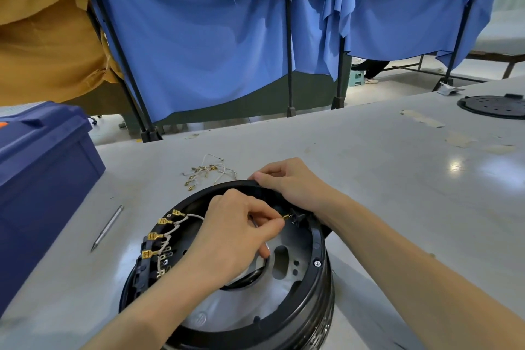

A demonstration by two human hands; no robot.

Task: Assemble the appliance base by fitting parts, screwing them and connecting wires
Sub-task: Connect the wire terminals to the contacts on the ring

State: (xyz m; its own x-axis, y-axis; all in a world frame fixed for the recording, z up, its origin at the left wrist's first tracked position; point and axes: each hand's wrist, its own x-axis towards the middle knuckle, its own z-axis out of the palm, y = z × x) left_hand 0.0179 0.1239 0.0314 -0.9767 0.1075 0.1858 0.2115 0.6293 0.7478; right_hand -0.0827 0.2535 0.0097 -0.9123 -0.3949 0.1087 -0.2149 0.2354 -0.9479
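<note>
Left hand [235, 233]: thumb and forefinger pinch a small brass spade terminal [287, 217], with its tip at a black plastic clip [299, 219] on the inner wall at the far right. Other fingers are curled, down over the silver metal plate [227, 310].

Right hand [287, 182]: fingers are curled over the far rim of the round black plastic appliance base [321, 244], gripping it.

The base sits on the grey table [369, 165], near edge, centre, open side up. A row of white leads with brass terminals [159, 236] runs along its inner left side.

On the table:
- A loose bunch of white leads with brass ends [207, 170] lies just beyond the base.
- A slim metal rod with a pointed tip [108, 227] lies to the left.
- A dark blue plastic crate [42, 165] is further left.
- A second black round disc [494, 105] is far right.

Blue cloth screens [199, 37] hang behind.
</note>
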